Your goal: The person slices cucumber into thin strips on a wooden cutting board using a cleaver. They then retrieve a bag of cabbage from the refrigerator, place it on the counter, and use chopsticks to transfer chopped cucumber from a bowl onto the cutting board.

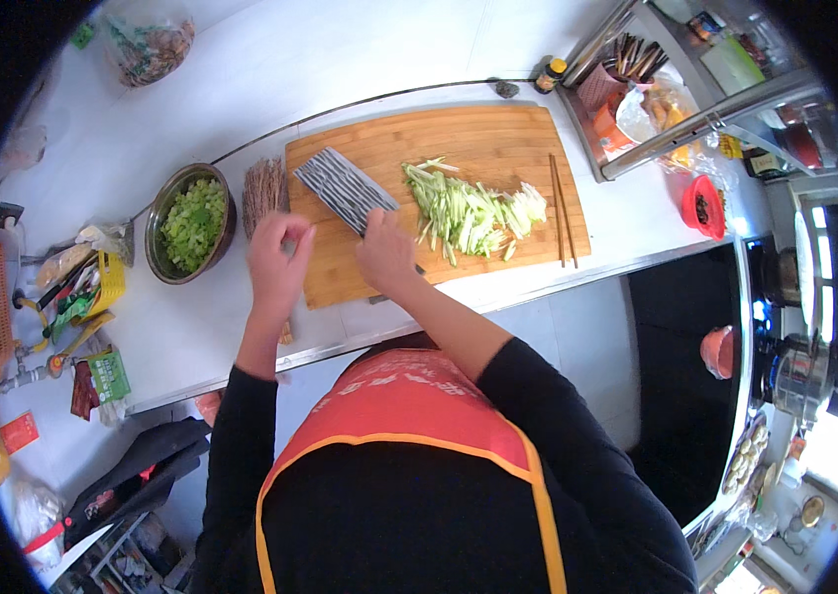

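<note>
My right hand (389, 256) grips a cleaver (345, 189) whose wide blade has a dark and silver wavy pattern. The blade lies over the left part of a bamboo cutting board (426, 134). Right of it is a heap of pale green vegetable strips (471, 211), apart from the blade. My left hand (278, 256) hovers near the board's left edge, loosely curled, a gap between thumb and forefinger; I see nothing in it. Partly behind it lies a bundle of thin brown stalks (264, 189). A metal bowl (157, 256) holds chopped green vegetable (196, 223).
A pair of chopsticks (562, 215) lies on the board's right side. A metal rack (597, 160) and a red bowl (709, 208) stand farther right. Left are a yellow basket (111, 282) of utensils and a pipe with a valve (55, 365). The counter's front edge (538, 293) runs before me.
</note>
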Demonstrator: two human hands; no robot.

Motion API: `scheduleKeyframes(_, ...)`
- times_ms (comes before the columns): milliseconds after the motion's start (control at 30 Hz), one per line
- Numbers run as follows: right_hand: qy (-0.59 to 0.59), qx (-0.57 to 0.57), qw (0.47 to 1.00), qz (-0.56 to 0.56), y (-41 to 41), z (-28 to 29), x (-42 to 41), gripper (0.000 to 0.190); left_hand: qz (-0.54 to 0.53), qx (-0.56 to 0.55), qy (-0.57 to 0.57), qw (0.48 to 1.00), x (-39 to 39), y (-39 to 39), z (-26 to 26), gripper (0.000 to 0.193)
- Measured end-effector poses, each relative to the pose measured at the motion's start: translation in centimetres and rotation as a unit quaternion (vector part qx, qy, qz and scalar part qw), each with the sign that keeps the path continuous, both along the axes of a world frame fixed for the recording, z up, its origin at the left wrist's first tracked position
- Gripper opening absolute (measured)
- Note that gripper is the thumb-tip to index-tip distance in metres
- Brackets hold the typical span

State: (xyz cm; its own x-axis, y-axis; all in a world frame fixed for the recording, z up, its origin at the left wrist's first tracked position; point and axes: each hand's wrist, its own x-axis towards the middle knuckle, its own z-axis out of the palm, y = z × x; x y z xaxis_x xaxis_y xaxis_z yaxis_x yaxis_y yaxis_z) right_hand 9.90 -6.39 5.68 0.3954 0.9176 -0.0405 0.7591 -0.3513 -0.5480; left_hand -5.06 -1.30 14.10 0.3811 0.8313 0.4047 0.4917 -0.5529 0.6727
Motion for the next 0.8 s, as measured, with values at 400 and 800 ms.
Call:
scheduleKeyframes(400,-0.111,0.144,0.982,0.058,0.7,-5.9,1.7,0.030,0.344,-0.215,0.027,0.914,-20.5,-26.4,-6.1,0.032)
scheduleKeyframes(800,0.049,0.160,0.824,0.541,-16.2,-2.4,-35.1,0.028,0.692,-0.186,-0.037,0.696,-38.8,-55.0,-7.0,0.042)
